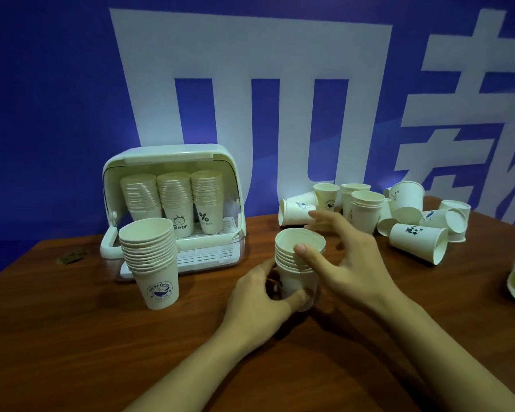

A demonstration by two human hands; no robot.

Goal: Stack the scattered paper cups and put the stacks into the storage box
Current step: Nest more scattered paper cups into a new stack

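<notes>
Left hand (257, 295) gripping base of upright white cup stack (298, 266); right hand (344, 257) released, thumb touching rim.

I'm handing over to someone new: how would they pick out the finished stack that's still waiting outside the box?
Start at the white storage box on the table's left. Directly in front of it stands a tall upright stack, untouched. Its bottom cup has a round blue whale logo, unlike the shorter stack both hands hold.
</notes>
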